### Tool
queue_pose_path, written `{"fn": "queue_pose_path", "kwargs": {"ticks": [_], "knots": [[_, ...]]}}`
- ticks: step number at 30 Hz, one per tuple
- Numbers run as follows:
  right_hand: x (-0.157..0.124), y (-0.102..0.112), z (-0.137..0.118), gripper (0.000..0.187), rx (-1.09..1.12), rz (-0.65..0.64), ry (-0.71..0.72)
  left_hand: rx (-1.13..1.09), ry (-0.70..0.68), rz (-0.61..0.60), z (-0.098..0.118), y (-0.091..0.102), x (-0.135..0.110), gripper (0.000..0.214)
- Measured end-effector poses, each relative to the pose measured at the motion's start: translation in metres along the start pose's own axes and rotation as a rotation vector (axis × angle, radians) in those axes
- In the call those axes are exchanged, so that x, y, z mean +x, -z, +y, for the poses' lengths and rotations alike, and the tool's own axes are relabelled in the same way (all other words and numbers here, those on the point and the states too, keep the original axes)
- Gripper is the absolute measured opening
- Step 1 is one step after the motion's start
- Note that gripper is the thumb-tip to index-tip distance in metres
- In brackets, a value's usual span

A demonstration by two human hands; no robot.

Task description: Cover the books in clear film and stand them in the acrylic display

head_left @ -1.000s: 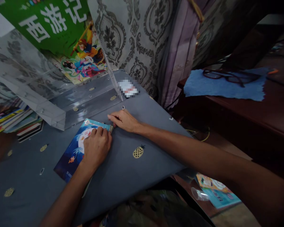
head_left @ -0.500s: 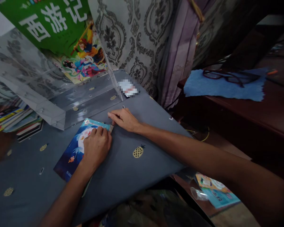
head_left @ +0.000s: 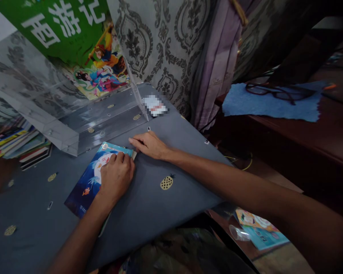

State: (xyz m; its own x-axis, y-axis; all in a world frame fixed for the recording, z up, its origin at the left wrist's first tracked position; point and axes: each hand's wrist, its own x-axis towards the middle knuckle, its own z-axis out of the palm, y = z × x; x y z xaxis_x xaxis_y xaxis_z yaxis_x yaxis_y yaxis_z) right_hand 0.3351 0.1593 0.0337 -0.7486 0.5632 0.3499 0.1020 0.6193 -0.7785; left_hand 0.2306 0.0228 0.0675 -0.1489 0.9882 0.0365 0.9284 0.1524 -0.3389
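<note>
The thin picture book (head_left: 84, 188) is lying flat on the cloth-covered counter (head_left: 160, 209), just in front of the clear plastic stand (head_left: 74, 131), and both hands are meeting at its far right corner. The left hand (head_left: 116, 176) is pressing palm-down on the cover with the fingers bent towards the top edge, its grip closing round nothing. The right hand (head_left: 150, 145) is lying low beside it, fingertips touching the corner. I cannot tell whether its grip is pinching a page or only resting there, because the fingers are hiding the spot. To my eye the corner is carrying the risk: with one hand pinning the cover, any tug from the other at that same small point could be creasing or tearing the paper. The cloth is looking loose, so a sideways push could be dragging it, and the book with it, towards the near edge. The stand is sitting close behind the knuckles with a big green book (head_left: 74, 42) leaning in it, and a careless lift of either hand could be knocking it.
</note>
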Motion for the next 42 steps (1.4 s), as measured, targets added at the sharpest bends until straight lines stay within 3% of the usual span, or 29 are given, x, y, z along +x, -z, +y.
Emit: {"fn": "queue_pose_path", "kwargs": {"ticks": [5, 10, 14, 21, 26, 35, 42], "knots": [[-0.001, 0.0, -0.002, 0.044, 0.009, 0.06, -0.011, -0.014, -0.007, 0.015, 0.001, 0.001, 0.001, 0.041], [-0.002, -0.002, -0.002, 0.041, -0.022, -0.004, 0.001, -0.007, -0.006, 0.012, 0.001, 0.0, 0.001, 0.042], [-0.002, -0.002, -0.002, 0.041, 0.023, 0.083, 0.004, -0.003, -0.009, 0.013, 0.0, 0.0, 0.001, 0.041], [-0.002, -0.001, -0.003, 0.044, -0.034, 0.056, -0.01, -0.006, -0.015, 0.02, 0.0, -0.002, 0.001, 0.042], [-0.002, -0.002, -0.003, 0.042, -0.027, 0.033, 0.087, -0.037, -0.008, 0.043, -0.001, -0.004, 0.0, 0.042], [-0.001, -0.001, -0.002, 0.045, -0.327, -0.073, 0.111, -0.059, -0.004, 0.04, -0.002, -0.006, -0.001, 0.041], [-0.012, -0.004, -0.031, 0.031, -0.652, -0.197, 0.044, -0.078, 0.019, 0.0, -0.001, -0.005, -0.001, 0.035]]}}
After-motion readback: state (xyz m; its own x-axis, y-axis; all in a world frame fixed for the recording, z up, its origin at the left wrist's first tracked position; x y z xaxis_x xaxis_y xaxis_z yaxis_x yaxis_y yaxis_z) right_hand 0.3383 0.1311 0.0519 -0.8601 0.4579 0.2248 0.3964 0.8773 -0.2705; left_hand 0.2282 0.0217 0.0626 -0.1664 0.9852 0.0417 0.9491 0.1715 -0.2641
